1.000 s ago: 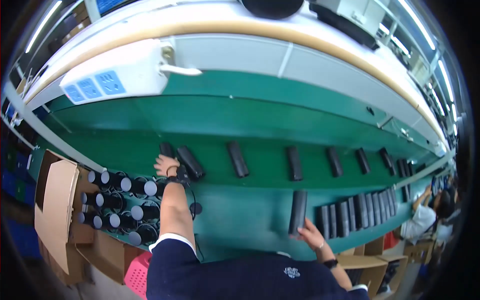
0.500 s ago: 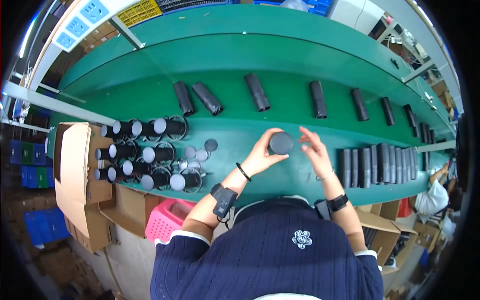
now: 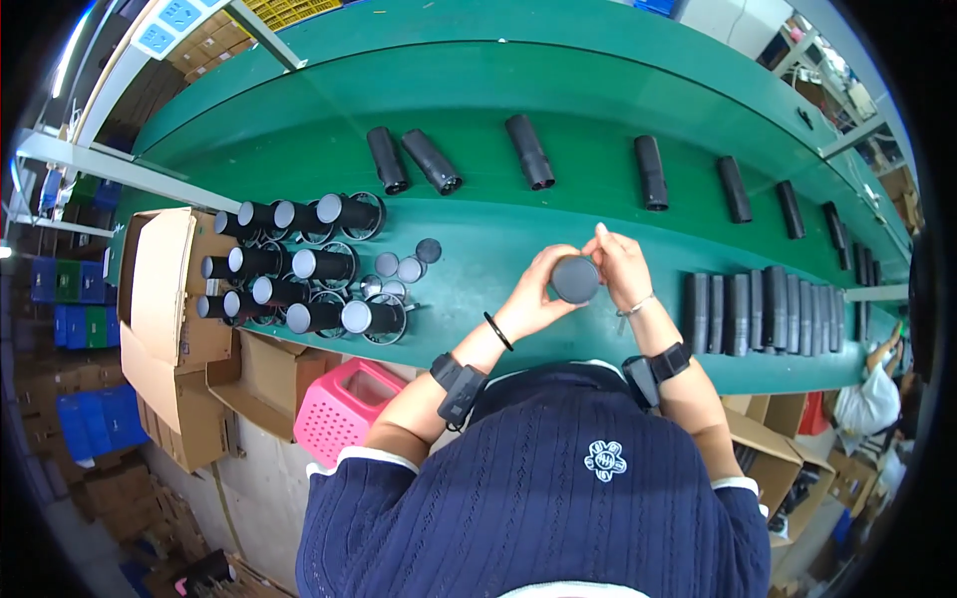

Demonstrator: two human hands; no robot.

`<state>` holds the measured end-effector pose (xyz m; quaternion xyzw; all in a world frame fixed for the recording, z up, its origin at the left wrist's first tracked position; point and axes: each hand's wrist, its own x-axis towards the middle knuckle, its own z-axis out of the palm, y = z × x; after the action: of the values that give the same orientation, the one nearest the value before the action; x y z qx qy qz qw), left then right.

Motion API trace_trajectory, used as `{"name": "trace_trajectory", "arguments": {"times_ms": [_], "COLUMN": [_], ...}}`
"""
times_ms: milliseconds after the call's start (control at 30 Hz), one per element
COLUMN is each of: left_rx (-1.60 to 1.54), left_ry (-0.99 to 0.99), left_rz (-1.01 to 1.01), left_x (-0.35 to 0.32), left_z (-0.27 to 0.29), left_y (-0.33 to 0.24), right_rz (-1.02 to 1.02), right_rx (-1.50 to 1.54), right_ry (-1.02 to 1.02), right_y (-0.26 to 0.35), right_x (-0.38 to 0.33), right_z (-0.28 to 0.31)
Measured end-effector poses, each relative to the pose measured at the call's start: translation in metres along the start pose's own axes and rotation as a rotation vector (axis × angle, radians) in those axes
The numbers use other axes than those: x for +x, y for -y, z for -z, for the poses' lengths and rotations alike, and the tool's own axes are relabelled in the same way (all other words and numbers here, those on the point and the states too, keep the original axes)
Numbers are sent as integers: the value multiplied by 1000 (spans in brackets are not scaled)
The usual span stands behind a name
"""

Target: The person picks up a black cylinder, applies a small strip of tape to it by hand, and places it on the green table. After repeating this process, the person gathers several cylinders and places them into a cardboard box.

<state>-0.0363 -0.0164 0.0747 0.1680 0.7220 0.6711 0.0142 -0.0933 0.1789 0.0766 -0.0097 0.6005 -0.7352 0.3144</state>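
Note:
My left hand (image 3: 538, 289) is wrapped round a black cylinder (image 3: 575, 280), whose flat, dark round end faces up. Against the cylinder's right side, my right hand (image 3: 624, 269) has its fingers drawn together and bent. Whether those fingertips pinch something small or only press the cylinder is hidden. Left of my hands, several small round discs (image 3: 410, 269), grey and dark, lie on the green bench (image 3: 469, 299). Beyond them, black cylinders with grey round ends (image 3: 321, 264) lie in rows, with clear ring-shaped parts at their other ends.
Black tubes (image 3: 529, 152) lie spaced out along the green strip behind my hands. A row of black tubes (image 3: 750, 311) stands close together at right. Cardboard boxes (image 3: 159, 299) and a pink plastic stool (image 3: 344, 404) are at left. Another person (image 3: 877, 389) is at far right.
My right hand has come in from the right to the cylinder, and its spread fingers have drawn together. The left hand still holds the cylinder. The whole view has shifted slightly.

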Motion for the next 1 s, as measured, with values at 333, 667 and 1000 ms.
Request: {"name": "trace_trajectory", "arguments": {"times_ms": [333,667,1000], "left_rx": [361,980,1037], "left_ry": [-437,-440,-502], "left_rz": [199,353,304], "left_x": [65,140,136], "left_z": [70,190,159], "left_y": [76,186,152], "right_rz": [183,317,49], "right_rx": [-244,-751,-1549], "right_ry": [-165,-571,-682], "right_y": [-32,-40,-4], "right_x": [6,112,134], "right_z": [-18,91,57]}}
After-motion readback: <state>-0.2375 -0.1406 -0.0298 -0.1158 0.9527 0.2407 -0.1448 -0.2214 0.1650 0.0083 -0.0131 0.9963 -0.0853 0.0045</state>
